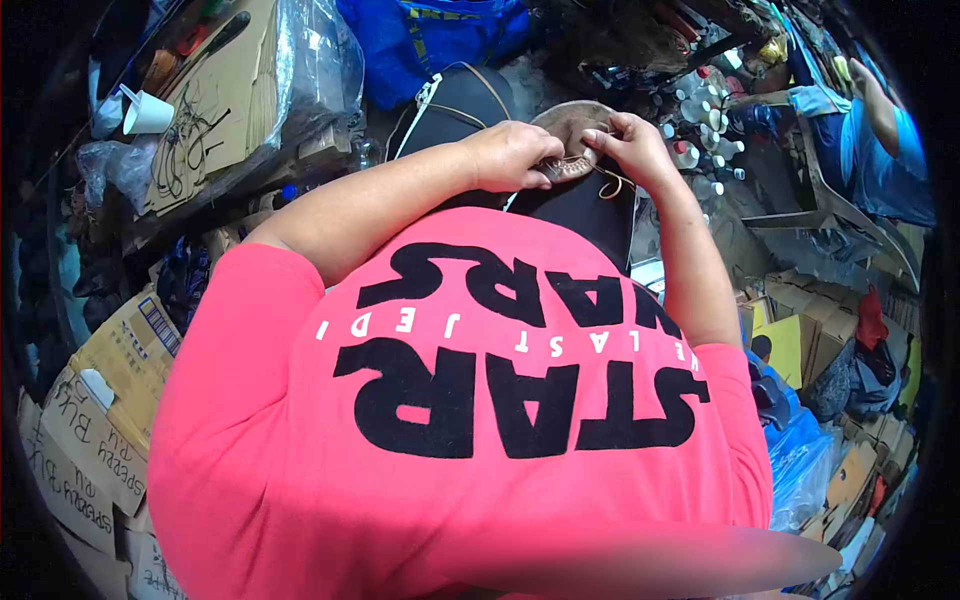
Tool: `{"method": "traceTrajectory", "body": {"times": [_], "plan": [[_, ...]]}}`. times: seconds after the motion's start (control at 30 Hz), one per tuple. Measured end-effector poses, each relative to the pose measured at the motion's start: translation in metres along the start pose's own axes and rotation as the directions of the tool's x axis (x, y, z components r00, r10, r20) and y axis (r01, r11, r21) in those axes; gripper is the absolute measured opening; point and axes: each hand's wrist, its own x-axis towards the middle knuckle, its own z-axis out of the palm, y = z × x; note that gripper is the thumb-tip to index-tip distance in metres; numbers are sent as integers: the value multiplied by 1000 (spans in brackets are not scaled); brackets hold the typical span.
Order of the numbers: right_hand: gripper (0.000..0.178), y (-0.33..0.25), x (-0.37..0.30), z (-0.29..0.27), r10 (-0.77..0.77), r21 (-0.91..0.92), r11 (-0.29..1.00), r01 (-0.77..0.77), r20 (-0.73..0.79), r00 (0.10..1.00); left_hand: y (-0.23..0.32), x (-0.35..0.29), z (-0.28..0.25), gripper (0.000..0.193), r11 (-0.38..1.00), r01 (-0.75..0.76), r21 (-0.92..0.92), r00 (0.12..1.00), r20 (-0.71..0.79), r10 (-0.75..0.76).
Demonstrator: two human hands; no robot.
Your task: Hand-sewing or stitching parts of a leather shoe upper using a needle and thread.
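Note:
A brown leather shoe (577,122), which looks like a boat shoe, rests over my black-clad lap. My left hand (513,155) is closed at its near left side, fingertips pinched by the lacing; what lies between them is partly hidden. On the shoe's right edge, my right hand (640,150) grips with thumb and fingers. A thin tan lace (615,185) loops down from the shoe beneath my right hand. The shoe's opening faces up, and its far end is rounded.
A blue bag (435,45) lies ahead. Flattened cardboard (225,110) with a white cup (148,112) is at left. Several white bottles (705,110) stand at right, near a person in blue (885,170). Cardboard boxes (120,350) fill the lower left.

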Motion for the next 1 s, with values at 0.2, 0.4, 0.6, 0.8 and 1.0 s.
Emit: {"method": "traceTrajectory", "body": {"times": [0.2, 0.4, 0.6, 0.8, 1.0], "plan": [[36, -29, -26, 14, -467, -454, 859, 234, -511, 721, -5, 2, -18, 29, 998, -40, -51, 976, -218, 28], [31, -34, -47, 11, -72, -63, 996, 67, -78, 994, -16, 63, 10, 34, 973, -44, -227, 906, -419, -57], [24, -35, -64, 13, -178, -210, 964, 164, -53, 983, -13, 71, 26, 37, 947, -44, -318, 924, -372, -82], [28, -30, -98, 14, -206, 76, 973, 219, -154, 966, -18, 77, 21, 37, 951, -33, -307, 922, -377, -89], [14, -37, -103, -1, -161, 175, 961, 214, -275, 948, -25, 80, -23, 41, 945, -89, -315, 994, -82, 66]]}}
